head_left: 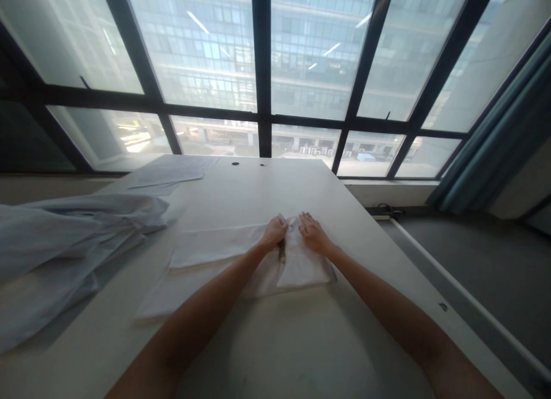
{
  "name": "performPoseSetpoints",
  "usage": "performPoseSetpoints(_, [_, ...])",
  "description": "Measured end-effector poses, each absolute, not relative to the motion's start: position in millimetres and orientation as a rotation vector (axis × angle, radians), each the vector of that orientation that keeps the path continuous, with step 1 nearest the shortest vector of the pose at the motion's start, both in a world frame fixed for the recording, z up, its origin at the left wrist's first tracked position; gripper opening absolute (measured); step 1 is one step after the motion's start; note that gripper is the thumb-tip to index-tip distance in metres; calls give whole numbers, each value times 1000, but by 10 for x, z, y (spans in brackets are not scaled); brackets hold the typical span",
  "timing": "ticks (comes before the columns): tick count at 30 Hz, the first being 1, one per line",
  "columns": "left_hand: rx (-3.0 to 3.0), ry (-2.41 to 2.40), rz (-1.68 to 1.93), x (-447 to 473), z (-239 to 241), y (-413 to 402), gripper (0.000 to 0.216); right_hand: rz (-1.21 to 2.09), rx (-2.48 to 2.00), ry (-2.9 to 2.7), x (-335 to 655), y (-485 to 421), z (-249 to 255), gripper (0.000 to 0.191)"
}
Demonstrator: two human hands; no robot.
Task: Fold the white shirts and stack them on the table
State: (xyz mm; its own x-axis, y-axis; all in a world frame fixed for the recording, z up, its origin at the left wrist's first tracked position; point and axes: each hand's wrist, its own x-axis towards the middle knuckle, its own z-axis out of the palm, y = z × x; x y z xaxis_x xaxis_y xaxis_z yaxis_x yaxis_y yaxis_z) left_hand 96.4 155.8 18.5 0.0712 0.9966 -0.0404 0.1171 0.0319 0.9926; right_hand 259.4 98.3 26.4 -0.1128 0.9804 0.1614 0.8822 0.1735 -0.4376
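A white garment [303, 268] lies partly folded on the white table [297, 181], with two long flat layers stretching off to the left. My left hand [275, 231] is closed on a gathered bit of this garment at its far edge. Just to the right, my right hand [313, 233] rests on the same cloth with its fingers stretched forward and nearly flat. A small gap with a dark, shadowed crease shows below my left hand. Whatever cloth lies under my palms is hidden.
A heap of loose whitish cloth [77, 244] covers the table's left side. Papers [167, 174] lie at the far left corner. Large dark-framed windows [263, 72] rise behind the table. On the right are a blue-grey curtain [486, 152] and a pale bar [456, 287] beside the table edge.
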Motion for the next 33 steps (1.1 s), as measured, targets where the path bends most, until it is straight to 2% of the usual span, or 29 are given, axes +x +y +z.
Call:
performPoseSetpoints(5, [1444,1359,1065,918,184,1573,15,204,-1968,-2085,2678,1200,34,56])
performPoseSetpoints(10, [2024,1403,1154,905,265,1411,59,117,-2030,-1956,2776,1127,85,54])
performPoseSetpoints(13, [2367,1151,893,921,256,1309,52,102,-1985,-1947,2642,907,156,53])
performPoseSetpoints(17, [2430,1061,556,897,165,1297,46,127,-1835,-2095,2282,341,91,61])
performPoseSetpoints(23, [2326,1343,648,847,92,1390,49,226,-1602,-2339,1888,-293,44,80])
performPoseSetpoints(26, [2264,1512,720,831,130,1418,50,355,-1401,-2449,1821,-425,164,82])
performPoseSetpoints(28, [2247,1472,832,836,185,1417,49,472,-1213,-2493,1802,-504,265,75])
performPoseSetpoints(30, [2244,1242,900,869,236,1381,44,647,-966,-2510,1790,-577,353,57])
performPoseSetpoints(33, [2225,845,798,966,225,1257,35,917,-573,-2472,1777,-646,422,39])
